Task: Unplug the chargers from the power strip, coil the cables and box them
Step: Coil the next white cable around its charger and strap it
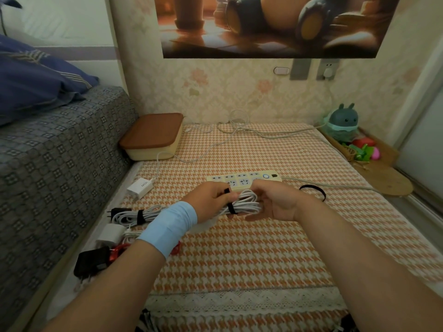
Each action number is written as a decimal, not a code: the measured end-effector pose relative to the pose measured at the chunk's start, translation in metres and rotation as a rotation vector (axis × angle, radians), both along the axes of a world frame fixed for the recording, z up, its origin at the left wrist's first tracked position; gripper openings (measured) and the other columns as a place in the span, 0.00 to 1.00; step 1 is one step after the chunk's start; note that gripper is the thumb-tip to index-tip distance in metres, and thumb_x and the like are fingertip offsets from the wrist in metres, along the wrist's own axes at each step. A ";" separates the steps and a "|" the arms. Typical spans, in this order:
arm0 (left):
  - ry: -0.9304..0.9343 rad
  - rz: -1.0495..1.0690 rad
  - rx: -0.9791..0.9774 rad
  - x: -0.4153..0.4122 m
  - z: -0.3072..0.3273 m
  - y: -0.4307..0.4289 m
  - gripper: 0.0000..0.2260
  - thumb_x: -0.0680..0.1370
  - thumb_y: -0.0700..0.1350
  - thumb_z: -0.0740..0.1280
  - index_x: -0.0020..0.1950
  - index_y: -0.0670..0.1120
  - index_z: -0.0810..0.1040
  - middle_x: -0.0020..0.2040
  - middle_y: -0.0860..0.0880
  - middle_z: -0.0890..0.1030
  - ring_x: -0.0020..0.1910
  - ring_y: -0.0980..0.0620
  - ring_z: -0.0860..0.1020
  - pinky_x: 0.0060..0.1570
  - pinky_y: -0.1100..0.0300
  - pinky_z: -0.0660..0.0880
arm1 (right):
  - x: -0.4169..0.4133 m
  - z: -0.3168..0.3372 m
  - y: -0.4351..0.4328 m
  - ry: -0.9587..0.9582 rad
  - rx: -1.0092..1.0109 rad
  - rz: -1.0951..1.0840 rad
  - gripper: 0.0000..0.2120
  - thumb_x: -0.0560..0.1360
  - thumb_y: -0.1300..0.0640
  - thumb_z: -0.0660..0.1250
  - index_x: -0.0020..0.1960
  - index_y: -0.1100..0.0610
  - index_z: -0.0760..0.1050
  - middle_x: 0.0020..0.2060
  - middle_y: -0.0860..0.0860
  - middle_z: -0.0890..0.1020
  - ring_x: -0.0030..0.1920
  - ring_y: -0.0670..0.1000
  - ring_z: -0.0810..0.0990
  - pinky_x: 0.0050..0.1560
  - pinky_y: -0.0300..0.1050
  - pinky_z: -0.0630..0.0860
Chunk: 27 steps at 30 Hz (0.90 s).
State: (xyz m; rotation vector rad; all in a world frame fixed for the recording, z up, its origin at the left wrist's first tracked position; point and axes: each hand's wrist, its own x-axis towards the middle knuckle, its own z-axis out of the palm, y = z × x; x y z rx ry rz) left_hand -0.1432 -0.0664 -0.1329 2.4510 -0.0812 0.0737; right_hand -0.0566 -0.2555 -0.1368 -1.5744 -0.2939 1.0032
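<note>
A coiled white cable (247, 203) hangs between both hands above the checked tablecloth. My right hand (273, 202) grips the coil from the right. My left hand (211, 200) pinches the end of a black strap (230, 207) that wraps the coil. Just behind the hands lies the cream power strip (242, 179) with nothing plugged into its visible sockets. At the left edge lie a strapped white cable with a black plug (129, 215), a white charger (110, 233), a black charger (91, 261) with a red cable, and a white 90W charger (141, 186) whose loose cable runs back. The cream box with a brown lid (153, 135) stands shut at the back left.
A black strap loop (314, 190) lies right of the power strip. The strip's own cord (335, 186) runs right and up to a wall socket (327, 70). A grey sofa (60, 164) borders the left. A wooden tray with toys (359, 144) sits at the right.
</note>
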 end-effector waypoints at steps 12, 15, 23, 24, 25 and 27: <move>0.091 -0.089 0.164 0.001 -0.004 -0.021 0.11 0.80 0.52 0.65 0.40 0.51 0.82 0.29 0.54 0.73 0.29 0.56 0.69 0.31 0.61 0.65 | -0.020 -0.002 0.016 -0.540 -0.460 -0.165 0.08 0.75 0.61 0.74 0.51 0.52 0.87 0.48 0.50 0.87 0.49 0.52 0.83 0.49 0.46 0.82; 0.115 -0.048 0.111 0.002 -0.011 -0.021 0.16 0.80 0.51 0.64 0.36 0.45 0.79 0.30 0.47 0.75 0.29 0.53 0.69 0.32 0.61 0.65 | -0.025 -0.011 0.022 -0.735 -0.557 -0.232 0.12 0.76 0.59 0.73 0.59 0.55 0.85 0.57 0.53 0.85 0.55 0.53 0.82 0.52 0.45 0.80; 0.003 0.251 -0.040 0.004 -0.017 -0.017 0.23 0.80 0.52 0.65 0.29 0.41 0.73 0.25 0.46 0.68 0.26 0.51 0.64 0.27 0.63 0.62 | -0.033 -0.014 0.031 -0.974 -0.446 -0.343 0.08 0.79 0.61 0.68 0.48 0.56 0.87 0.39 0.52 0.87 0.30 0.49 0.79 0.31 0.41 0.76; 0.021 0.271 -0.052 0.005 -0.017 -0.018 0.24 0.80 0.52 0.65 0.27 0.42 0.70 0.23 0.47 0.66 0.25 0.51 0.62 0.27 0.62 0.62 | -0.034 -0.014 0.032 -1.007 -0.436 -0.338 0.08 0.79 0.61 0.68 0.49 0.56 0.87 0.40 0.52 0.87 0.32 0.49 0.80 0.35 0.44 0.79; 0.040 0.290 -0.067 0.005 -0.016 -0.018 0.25 0.80 0.52 0.65 0.26 0.43 0.67 0.23 0.48 0.64 0.24 0.51 0.60 0.27 0.62 0.61 | -0.036 -0.013 0.032 -1.045 -0.433 -0.327 0.08 0.79 0.60 0.68 0.49 0.56 0.86 0.41 0.52 0.87 0.34 0.49 0.81 0.38 0.46 0.80; 0.072 0.328 -0.099 0.006 -0.015 -0.020 0.25 0.80 0.53 0.65 0.25 0.44 0.65 0.22 0.48 0.63 0.23 0.52 0.59 0.26 0.62 0.60 | -0.039 -0.011 0.031 -1.140 -0.450 -0.277 0.08 0.81 0.58 0.67 0.51 0.57 0.85 0.43 0.52 0.86 0.38 0.49 0.81 0.42 0.47 0.80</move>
